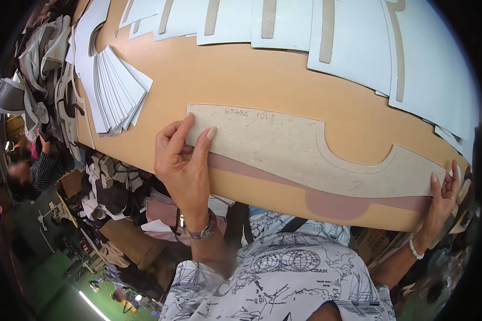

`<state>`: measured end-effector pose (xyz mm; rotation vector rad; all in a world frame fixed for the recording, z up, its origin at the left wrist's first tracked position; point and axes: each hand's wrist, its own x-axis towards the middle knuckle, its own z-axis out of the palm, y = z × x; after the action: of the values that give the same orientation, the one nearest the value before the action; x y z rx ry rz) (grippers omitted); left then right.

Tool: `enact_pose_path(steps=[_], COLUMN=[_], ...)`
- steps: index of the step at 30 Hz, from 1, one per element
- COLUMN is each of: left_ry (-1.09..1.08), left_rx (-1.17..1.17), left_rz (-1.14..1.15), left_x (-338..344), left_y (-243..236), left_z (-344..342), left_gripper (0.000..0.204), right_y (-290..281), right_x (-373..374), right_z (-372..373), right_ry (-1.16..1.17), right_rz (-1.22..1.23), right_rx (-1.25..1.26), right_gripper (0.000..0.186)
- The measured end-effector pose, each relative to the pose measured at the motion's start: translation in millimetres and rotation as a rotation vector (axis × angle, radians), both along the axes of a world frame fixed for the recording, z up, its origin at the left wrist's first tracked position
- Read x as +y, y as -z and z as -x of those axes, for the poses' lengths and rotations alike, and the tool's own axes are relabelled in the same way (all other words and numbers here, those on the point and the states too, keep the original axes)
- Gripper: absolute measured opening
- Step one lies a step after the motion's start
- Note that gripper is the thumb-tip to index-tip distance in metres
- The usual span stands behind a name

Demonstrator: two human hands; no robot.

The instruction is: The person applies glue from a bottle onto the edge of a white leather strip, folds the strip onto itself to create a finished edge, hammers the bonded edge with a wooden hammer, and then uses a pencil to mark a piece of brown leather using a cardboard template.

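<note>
A long grey-beige cardboard pattern template (257, 144) spans the middle of the view, with a deep rounded notch in its far edge and handwriting along its left part. My left hand (185, 160) pinches its left end, thumb on top. At the other end, my right hand (442, 198) grips the right tip between thumb and fingers. Partly covered by the template, a mauve piece of material (337, 206) shows along the near side, with a rounded bulge toward me. Whether the template touches that piece I cannot tell.
The tan table (235, 75) curves in front of me. White panels with beige strips (351, 48) lie in a row at the far side. A fanned stack of white pieces (118, 88) lies at the left. Heaped material (43, 59) is beyond the left edge; a person (32, 171) is lower left.
</note>
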<state>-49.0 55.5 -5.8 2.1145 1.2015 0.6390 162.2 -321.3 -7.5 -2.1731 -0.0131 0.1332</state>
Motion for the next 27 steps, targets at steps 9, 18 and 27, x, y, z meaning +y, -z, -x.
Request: enact_pose_path(steps=[9, 18, 27], left_ry=[0.017, 0.181, 0.25], left_rx=[0.004, 0.217, 0.389], left_rz=[-0.029, -0.211, -0.324], left_x=[1.1, 0.2, -9.5], left_y=[0.8, -3.5, -10.2], left_z=[1.9, -1.1, -8.5], left_gripper=[0.033, 0.027, 0.048], right_y=[0.2, 0.2, -0.7], right_x=[0.1, 10.5, 15.0], right_z=[0.3, 3.3, 2.7], right_ry=[-0.022, 0.083, 0.035], right_rz=[0.041, 0.035, -0.083], right_rx=[-0.012, -0.052, -0.052], right_gripper=[0.054, 0.063, 0.061])
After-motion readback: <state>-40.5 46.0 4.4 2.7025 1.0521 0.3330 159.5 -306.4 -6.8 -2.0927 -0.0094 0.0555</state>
